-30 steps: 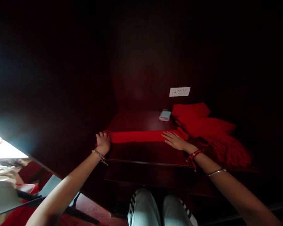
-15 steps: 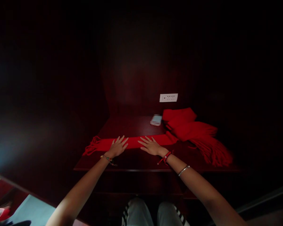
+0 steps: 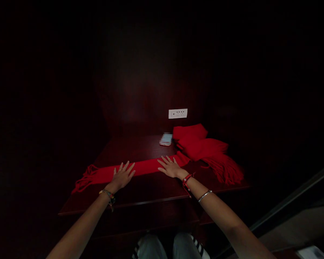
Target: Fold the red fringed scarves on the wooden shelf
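A red fringed scarf lies in a long flat strip across a dark wooden desk, its fringe spread at the left end. Toward the right its cloth runs into a loose, bunched heap of red fabric with more fringe. My left hand rests flat on the strip near the fringed left end, fingers spread. My right hand also lies palm down on the strip, nearer the heap, with its fingers apart. Neither hand grasps the cloth.
A blurred, phone-like object lies at the back of the desk, left of the heap. Above it, a white power socket is set in the dark back panel. My knees are under the desk's front edge.
My left hand has slid left along the strip toward the fringe, widening the gap between my hands. My right hand stays nearer the heap. The camera view has turned a little to the right.
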Demonstrator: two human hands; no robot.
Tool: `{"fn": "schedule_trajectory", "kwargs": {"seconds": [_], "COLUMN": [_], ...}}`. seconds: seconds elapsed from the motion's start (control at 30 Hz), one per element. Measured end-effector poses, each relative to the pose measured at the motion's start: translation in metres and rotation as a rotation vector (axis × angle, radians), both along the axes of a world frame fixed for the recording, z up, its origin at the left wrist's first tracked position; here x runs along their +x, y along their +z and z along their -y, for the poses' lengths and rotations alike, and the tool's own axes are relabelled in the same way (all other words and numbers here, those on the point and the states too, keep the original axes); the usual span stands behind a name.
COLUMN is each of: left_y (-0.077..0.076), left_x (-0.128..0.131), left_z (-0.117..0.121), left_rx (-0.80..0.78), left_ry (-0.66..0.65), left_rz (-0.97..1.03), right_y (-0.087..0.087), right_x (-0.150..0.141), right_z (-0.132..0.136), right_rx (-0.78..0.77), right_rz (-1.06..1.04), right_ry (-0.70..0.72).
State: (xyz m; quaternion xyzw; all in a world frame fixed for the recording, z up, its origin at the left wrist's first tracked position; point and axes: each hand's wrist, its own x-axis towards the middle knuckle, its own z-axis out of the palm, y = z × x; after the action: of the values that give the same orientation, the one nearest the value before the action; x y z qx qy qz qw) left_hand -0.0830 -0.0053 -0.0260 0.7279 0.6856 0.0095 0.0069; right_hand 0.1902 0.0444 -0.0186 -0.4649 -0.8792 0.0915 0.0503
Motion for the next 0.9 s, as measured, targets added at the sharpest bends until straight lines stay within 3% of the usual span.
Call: {"fn": "schedule_trajectory", "kwargs": {"seconds": [0.23, 0.4, 0.53, 0.63, 0.7, 0.77, 0.9], "left_y": [-0.001, -0.003, 0.000, 0.005, 0.009, 0.012, 0.007], "left_x": [-0.017, -0.020, -0.018, -0.010, 0.002, 0.017, 0.040], "left_z": [0.004, 0.008, 0.005, -0.003, -0.012, -0.021, -0.037], "left_rx": [-0.033, 0.008, -0.013, -0.008, 0.046, 0.088, 0.031], "left_ry": [0.035, 0.050, 0.050, 0.041, 0.030, 0.005, -0.029], "left_rz": [-0.001, -0.012, -0.030, -0.050, -0.038, -0.007, 0.019], "right_y": [-0.012, -0.003, 0.023, 0.044, 0.053, 0.056, 0.053], "right_x": [0.004, 0.019, 0.072, 0.129, 0.166, 0.193, 0.216], "right_z": [0.000, 0.003, -0.010, -0.031, -0.044, -0.054, -0.064], "right_rx": [-0.027, 0.161, 0.340, 0.408, 0.345, 0.230, 0.027], "right_rz": [0.018, -0.094, -0.142, -0.108, -0.039, 0.033, 0.061], "right_ry": [0.017, 0.071, -0.042, -0.266, -0.436, -0.510, -0.384]}}
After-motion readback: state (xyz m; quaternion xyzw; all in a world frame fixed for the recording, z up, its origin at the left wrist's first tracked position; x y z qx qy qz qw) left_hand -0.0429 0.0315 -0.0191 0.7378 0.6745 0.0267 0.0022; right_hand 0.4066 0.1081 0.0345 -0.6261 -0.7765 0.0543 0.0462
